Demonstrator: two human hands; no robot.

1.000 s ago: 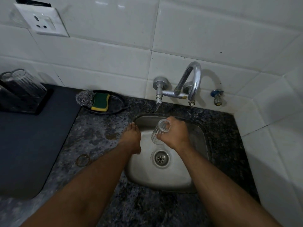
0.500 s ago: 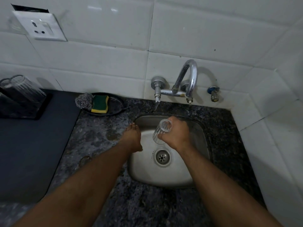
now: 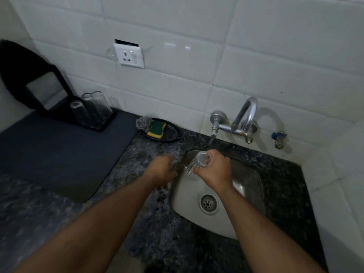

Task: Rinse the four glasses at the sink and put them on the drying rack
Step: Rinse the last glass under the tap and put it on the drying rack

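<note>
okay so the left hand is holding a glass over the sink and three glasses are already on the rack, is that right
Not quite: the head view shows the right hand holding the glass over the sink; the left hand holds none. Three glasses do stand on the rack.

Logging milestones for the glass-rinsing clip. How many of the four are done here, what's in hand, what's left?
Done: three glasses appear to stand on the drying rack at the back left. In hand: the right hand grips the fourth glass, tilted over the sink near the tap; the left hand is blurred at the sink's left edge. Left: finish rinsing it and rack it.
</note>
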